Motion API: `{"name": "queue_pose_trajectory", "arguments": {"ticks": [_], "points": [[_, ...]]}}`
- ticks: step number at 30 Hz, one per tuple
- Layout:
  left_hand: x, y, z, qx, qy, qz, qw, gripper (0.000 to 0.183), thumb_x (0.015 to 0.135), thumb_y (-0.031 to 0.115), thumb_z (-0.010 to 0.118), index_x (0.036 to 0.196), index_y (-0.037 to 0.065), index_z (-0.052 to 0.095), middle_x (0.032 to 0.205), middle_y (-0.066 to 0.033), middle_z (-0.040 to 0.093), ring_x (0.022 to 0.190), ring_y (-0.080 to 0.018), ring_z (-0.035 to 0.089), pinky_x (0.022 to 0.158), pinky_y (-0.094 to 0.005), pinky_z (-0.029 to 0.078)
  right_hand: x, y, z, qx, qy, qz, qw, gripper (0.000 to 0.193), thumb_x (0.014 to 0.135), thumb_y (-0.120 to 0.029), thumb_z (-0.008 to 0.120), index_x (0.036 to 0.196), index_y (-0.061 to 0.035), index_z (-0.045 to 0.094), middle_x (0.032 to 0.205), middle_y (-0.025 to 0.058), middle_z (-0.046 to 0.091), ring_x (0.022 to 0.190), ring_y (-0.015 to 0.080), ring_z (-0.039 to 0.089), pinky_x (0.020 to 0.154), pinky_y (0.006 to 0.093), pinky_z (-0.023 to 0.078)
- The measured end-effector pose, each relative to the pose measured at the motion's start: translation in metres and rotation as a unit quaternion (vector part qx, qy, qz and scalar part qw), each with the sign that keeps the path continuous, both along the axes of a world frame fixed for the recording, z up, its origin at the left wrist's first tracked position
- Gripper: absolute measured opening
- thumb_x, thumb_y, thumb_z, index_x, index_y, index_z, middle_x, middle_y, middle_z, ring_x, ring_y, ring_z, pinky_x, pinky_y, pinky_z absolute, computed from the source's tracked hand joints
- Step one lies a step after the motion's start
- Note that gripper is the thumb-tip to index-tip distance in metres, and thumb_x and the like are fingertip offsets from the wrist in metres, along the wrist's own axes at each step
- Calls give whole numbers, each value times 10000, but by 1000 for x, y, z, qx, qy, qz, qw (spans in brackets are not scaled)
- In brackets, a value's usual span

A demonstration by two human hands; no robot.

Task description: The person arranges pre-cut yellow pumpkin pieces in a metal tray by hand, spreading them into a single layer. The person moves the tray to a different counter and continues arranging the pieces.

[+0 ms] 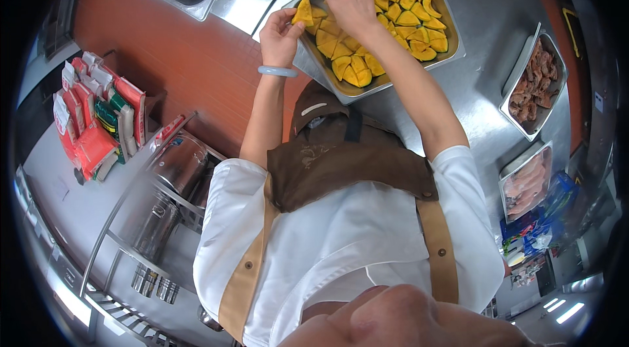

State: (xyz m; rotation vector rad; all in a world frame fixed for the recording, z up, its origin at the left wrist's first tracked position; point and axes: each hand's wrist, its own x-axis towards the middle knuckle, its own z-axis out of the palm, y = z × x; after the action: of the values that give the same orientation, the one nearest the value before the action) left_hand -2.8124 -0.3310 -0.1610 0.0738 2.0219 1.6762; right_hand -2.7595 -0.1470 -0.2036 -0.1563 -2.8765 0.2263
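A wedge of yellow pumpkin (303,12) is pinched between the thumb and fingers of my left hand (280,38), at the left rim of a metal tray (375,93). A pale blue bangle (277,71) circles my left wrist. Many cut pumpkin pieces (407,18), some with dark green skin showing, lie close together across the tray. My right hand (352,7) reaches over the tray's far left part, its fingers curled down among the pieces. The fingertips are hidden, so what they hold cannot be made out.
The tray rests on a steel counter (468,104). Farther right stand a tray of brown meat (537,78) and a tray of pale meat (527,183). Red and green packages (98,117) sit on a surface at left, near steel pots (180,163) on a rack. The floor is red tile.
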Motion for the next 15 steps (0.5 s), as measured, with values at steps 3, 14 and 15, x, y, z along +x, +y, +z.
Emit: {"name": "queue_pose_trajectory", "arguments": {"ticks": [3,14,15], "points": [[-6,-9,1,-29,44,0,999,301,889,-80,706,1182,-33,657,1113,-70,692,956,-143,657,850,-278,545,1,-7,-3,-21,53,12,998,47,831,-146,654,876,-156,655,927,0,583,925,217,578,792,398,402],[-12,-3,18,-146,243,-26,959,270,867,-46,695,1131,5,674,988,-129,745,848,-216,736,757,-321,586,-6,-18,-6,-70,18,-32,997,239,769,-50,670,1001,-108,673,1057,43,622,985,263,571,815,412,408],[-12,-3,17,-145,245,-27,958,272,863,-46,695,1129,5,675,980,-132,745,839,-224,738,760,-324,587,-7,-19,-8,-74,22,-31,997,235,770,-48,671,998,-106,672,1051,43,627,984,262,573,815,411,408]]}}
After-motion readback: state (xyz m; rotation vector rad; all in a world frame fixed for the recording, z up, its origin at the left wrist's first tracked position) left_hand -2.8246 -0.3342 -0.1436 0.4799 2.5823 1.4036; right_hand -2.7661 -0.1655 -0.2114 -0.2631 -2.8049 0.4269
